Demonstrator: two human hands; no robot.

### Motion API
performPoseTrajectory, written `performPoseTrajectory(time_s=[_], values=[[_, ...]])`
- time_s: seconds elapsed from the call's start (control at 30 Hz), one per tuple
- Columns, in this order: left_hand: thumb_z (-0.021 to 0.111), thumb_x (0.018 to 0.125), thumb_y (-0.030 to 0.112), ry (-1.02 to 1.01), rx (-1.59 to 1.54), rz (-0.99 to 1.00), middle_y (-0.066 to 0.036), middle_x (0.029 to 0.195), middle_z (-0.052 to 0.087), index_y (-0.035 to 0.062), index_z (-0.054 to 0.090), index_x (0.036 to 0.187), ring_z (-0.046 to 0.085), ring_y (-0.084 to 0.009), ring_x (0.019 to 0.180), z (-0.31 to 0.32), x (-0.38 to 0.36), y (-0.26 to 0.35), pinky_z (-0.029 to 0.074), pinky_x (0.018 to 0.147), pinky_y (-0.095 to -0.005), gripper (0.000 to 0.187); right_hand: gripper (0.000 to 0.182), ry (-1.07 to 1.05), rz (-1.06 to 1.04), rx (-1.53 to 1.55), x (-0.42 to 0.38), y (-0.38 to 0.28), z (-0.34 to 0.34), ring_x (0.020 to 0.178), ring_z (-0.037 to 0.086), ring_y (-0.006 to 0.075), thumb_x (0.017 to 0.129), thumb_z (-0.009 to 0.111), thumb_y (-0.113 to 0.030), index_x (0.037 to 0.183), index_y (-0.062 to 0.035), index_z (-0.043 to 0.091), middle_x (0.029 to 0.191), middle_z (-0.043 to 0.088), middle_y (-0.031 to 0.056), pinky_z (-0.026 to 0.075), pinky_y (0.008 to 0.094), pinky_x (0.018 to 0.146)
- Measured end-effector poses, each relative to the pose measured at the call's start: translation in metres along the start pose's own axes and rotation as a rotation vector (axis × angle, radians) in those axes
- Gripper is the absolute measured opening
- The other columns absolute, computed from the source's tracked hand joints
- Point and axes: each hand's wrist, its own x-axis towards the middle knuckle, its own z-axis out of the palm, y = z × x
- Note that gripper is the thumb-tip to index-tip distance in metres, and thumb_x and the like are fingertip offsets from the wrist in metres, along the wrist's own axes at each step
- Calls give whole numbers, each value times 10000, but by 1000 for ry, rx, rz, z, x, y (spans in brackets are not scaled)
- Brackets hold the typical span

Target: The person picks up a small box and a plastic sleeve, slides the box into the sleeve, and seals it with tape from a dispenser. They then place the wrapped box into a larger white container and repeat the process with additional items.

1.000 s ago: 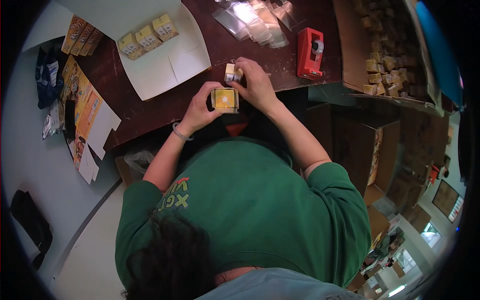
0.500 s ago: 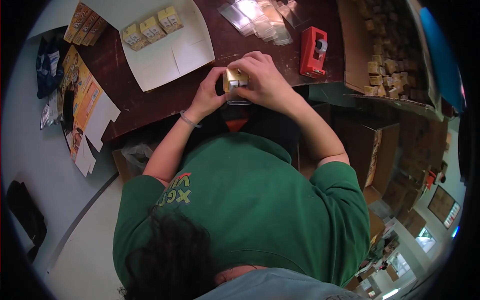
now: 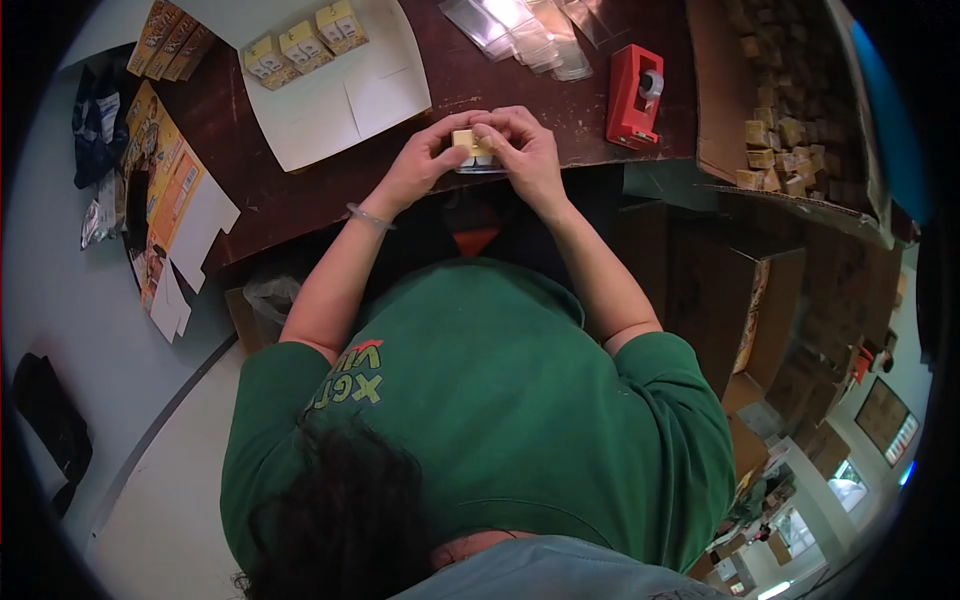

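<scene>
Between both hands, at the table's front edge, is a small yellow and white box [image 3: 470, 142] with clear plastic showing along its lower side. My left hand [image 3: 422, 160] grips its left side, the thumb on the front. On the other side my right hand [image 3: 527, 152] holds it too, its thumb bent over the top and its fingers behind. Three similar box groups [image 3: 305, 48] stand on a white cardboard tray [image 3: 375, 100] at the back left. Flat clear plastic sleeves [image 3: 530, 38] lie behind my hands.
A red tape dispenser [image 3: 633, 100] stands to the right on the dark red table [image 3: 290, 205]. Beyond it, a large carton [image 3: 720, 100] holds many small yellow boxes. Orange printed cartons [image 3: 170, 45] and a flattened printed box [image 3: 175, 200] are at the left.
The held box now sits slightly higher in the view. My right hand has turned and drawn closer to my left, and its thumb has moved onto the top of the box.
</scene>
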Motion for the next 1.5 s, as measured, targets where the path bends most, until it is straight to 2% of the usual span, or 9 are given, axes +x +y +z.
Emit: performPoseTrajectory(time_s=[0.1,0.17,0.4,0.63,0.83,1.0,1.1,1.33,1.5], values=[[626,932,145,11,17,-14,-65,1228,632,32,568,1326,585,-137,1120,12,11,10,458,997,-297,414,199,274,-300,122,-22,-12,5,890,630,173,922,655,-81,1103,-9,695,1063,637,98,520,316,827],[620,925,126,8,18,11,-66,1239,629,28,569,1321,583,-132,1127,11,12,6,469,988,-297,411,320,-18,-837,-447,-30,-25,-14,896,647,301,861,701,-58,1178,-46,664,1052,661,149,535,387,827],[640,934,156,76,101,113,-33,1116,652,18,609,1222,587,-103,1052,10,6,-2,479,936,-271,321,167,-153,-188,-351,8,-35,-10,893,619,242,838,747,-112,993,-52,740,956,620,102,505,315,770],[694,912,265,43,48,199,-83,1270,578,15,483,1362,537,-162,1181,6,-7,-14,409,1041,-327,557,144,-114,-252,-285,17,-24,-7,811,626,172,832,759,-93,932,0,713,896,637,73,514,298,750],[815,765,122,86,422,203,-70,1262,600,68,529,1299,564,-169,1165,13,-7,-7,435,1027,-330,608,231,-310,219,-119,36,-25,-22,732,578,100,809,789,-153,895,-4,634,788,637,30,485,261,687],[803,747,91,387,500,365,-105,1173,664,89,551,1262,651,-248,1078,37,-7,-18,485,974,-359,574,393,8,-60,-754,15,-58,-5,710,626,232,836,775,-291,1053,-24,585,811,625,122,518,339,654],[735,763,-12,555,469,390,-176,1428,470,25,434,1400,470,-302,1323,66,-9,-38,371,1107,-379,706,550,53,-70,-866,-18,-54,19,982,642,365,818,754,-405,1208,-77,548,1169,574,174,539,434,815],[626,912,89,254,123,256,-125,1316,543,24,406,1426,529,-201,1226,55,20,0,430,1042,-335,563,708,-286,-411,-759,-2,-48,-34,1173,547,402,751,686,-19,1404,-127,433,1379,447,192,522,455,928],[750,844,192,-184,233,25,-99,1238,596,89,394,1479,563,-179,1151,27,84,8,456,995,-318,735,696,-42,-632,-930,2,-49,-83,1188,530,369,726,799,-140,1347,-125,485,1375,480,152,451,449,995]])
